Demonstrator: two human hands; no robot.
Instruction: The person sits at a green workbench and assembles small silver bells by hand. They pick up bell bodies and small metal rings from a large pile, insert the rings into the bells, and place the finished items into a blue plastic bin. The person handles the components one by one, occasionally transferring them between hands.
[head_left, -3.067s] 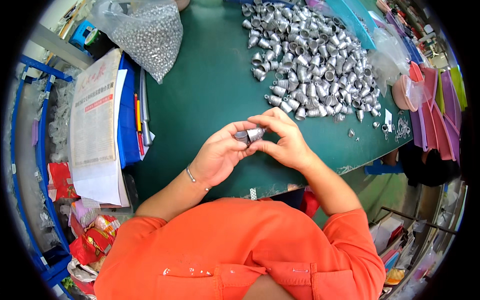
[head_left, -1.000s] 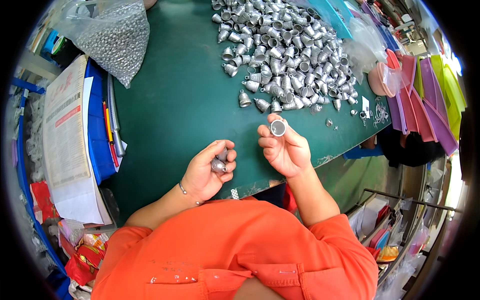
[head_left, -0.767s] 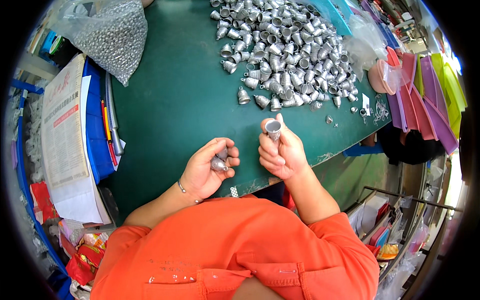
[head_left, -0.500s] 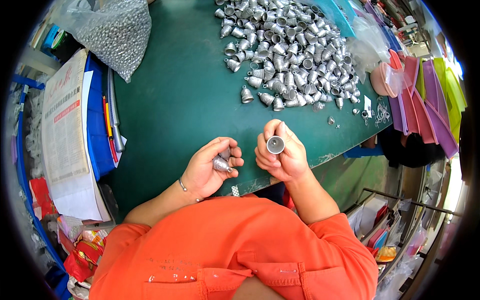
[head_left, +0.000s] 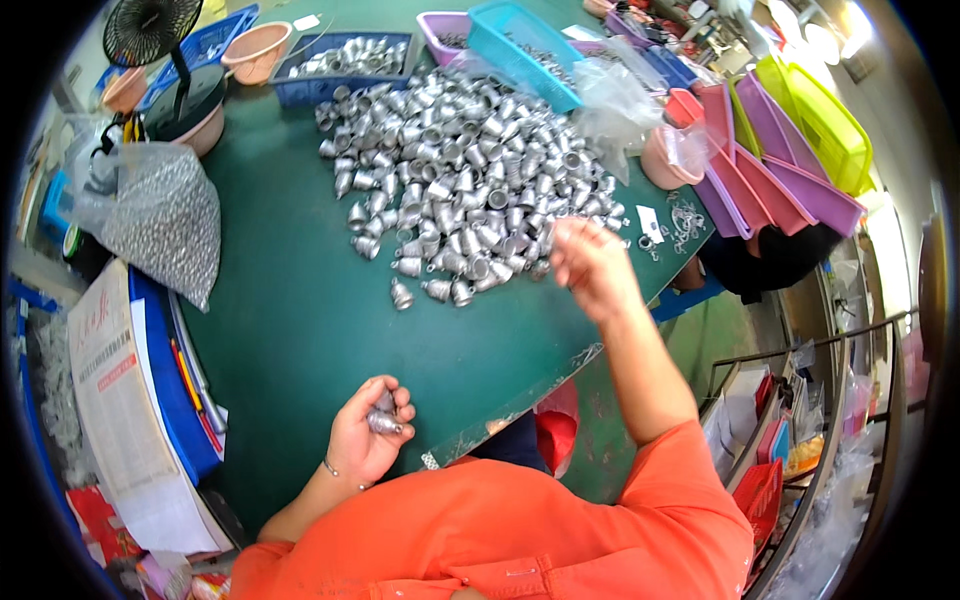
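Observation:
Small silver metal bells (head_left: 455, 190), each with a loop on top, lie in a large heap on the green table. My left hand (head_left: 368, 430) is curled near the table's front edge, closed around a couple of metal bells (head_left: 384, 421). Over the right side of the heap, my right hand (head_left: 592, 262) is stretched out, its fingers drawn together. Whatever is between those fingertips is too blurred to name. Several loose bells (head_left: 401, 294) lie at the heap's near edge, between my hands.
A clear bag of small silver beads (head_left: 165, 215) and a folded newspaper (head_left: 110, 375) are at left, below a black fan (head_left: 150, 30). A blue crate (head_left: 345, 88) and a light-blue basket (head_left: 520, 60) stand behind the heap. Colourful trays (head_left: 765, 175) and a person's dark head (head_left: 790, 255) are at right.
My right hand has moved from in front of me, where it held a bell open-end up, out to the heap. My left hand keeps its bells. The view has tilted toward the table's far side.

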